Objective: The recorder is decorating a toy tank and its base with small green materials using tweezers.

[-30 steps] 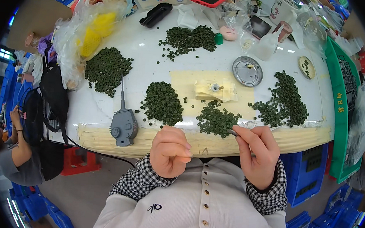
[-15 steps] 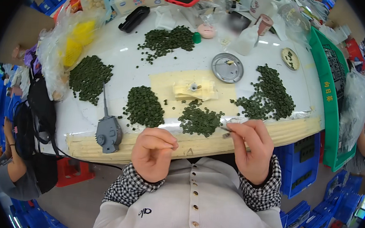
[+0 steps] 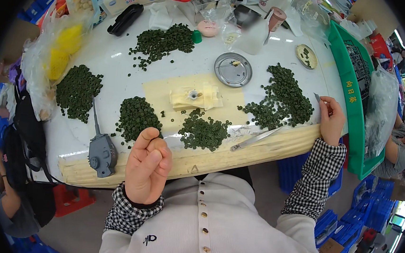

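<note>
1. A small grey flat piece (image 3: 317,97) is pinched between thumb and fingertips of the right hand (image 3: 332,121), near the right end of the table (image 3: 116,74).
2. The left hand (image 3: 147,170) is curled, thumb pressed against fingers; I cannot tell whether anything sits between them.
3. Silver tweezers (image 3: 254,140) lie between the hands.
4. Beyond are piles of dark green parts (image 3: 205,132).
5. A green tray (image 3: 355,107) stands just beside the right hand.
</note>
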`<state>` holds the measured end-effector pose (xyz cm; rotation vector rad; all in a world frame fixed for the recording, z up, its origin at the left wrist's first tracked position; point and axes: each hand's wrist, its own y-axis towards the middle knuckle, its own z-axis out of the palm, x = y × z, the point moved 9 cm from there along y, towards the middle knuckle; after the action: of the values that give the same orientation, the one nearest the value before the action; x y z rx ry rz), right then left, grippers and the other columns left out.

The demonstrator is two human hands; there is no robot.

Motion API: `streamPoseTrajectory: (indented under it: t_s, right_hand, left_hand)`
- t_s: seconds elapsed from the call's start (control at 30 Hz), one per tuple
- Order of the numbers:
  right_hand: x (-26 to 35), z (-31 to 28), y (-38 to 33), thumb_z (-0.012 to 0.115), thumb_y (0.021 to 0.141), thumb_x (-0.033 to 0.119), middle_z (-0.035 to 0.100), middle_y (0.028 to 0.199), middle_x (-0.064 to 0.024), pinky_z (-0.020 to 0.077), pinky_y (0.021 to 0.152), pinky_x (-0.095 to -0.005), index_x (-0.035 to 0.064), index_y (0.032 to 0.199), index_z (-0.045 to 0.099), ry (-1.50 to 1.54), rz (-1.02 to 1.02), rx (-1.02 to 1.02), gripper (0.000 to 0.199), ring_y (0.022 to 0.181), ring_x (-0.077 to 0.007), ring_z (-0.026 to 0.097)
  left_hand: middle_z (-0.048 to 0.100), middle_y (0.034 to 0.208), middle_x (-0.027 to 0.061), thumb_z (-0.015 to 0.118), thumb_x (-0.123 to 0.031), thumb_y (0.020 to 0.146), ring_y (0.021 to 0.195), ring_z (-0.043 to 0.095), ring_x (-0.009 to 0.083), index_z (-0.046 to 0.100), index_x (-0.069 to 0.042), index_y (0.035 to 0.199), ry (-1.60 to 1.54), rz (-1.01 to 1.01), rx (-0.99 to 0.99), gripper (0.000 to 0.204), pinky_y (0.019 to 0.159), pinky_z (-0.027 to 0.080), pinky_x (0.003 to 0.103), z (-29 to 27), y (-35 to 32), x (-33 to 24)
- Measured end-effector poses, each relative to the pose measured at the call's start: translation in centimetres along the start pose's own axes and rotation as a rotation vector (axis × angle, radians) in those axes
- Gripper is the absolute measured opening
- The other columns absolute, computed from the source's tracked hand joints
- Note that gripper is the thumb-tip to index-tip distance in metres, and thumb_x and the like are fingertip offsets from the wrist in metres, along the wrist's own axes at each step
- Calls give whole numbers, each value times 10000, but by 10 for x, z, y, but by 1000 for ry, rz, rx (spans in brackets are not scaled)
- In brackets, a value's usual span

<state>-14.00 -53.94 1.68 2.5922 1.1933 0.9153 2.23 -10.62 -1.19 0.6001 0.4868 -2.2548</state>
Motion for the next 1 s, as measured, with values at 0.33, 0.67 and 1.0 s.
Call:
streamPoseTrajectory:
  t_s: [0.33,0.67,1.0]
  right_hand:
    - [168,-10,-55,696,797,12,604,941,-119,468,728,-365,32,1017,696,22,-498,199,221,872,-273,585]
    - [217,41,-109,621,769,55,611,1015,-116,479,839,-423,-13,1032,633,-103,-920,429,272,949,-296,592]
    - [231,-7,-91,697,867,136,567,843,-119,425,667,-356,-7,1006,528,582,-684,207,261,735,-233,518]
  left_hand:
    - [631,1058,75,526,5,970,938,633,123,404,-68,1374,-162,-73,5,429,795,561,205,-8,-1,0]
    - [645,1100,77,488,-12,990,997,651,149,421,-82,1382,-261,-178,21,404,840,579,227,-7,0,9]
    - [677,1063,94,533,0,969,1006,677,165,478,-58,1264,-112,-101,-5,305,830,581,227,-5,0,9]
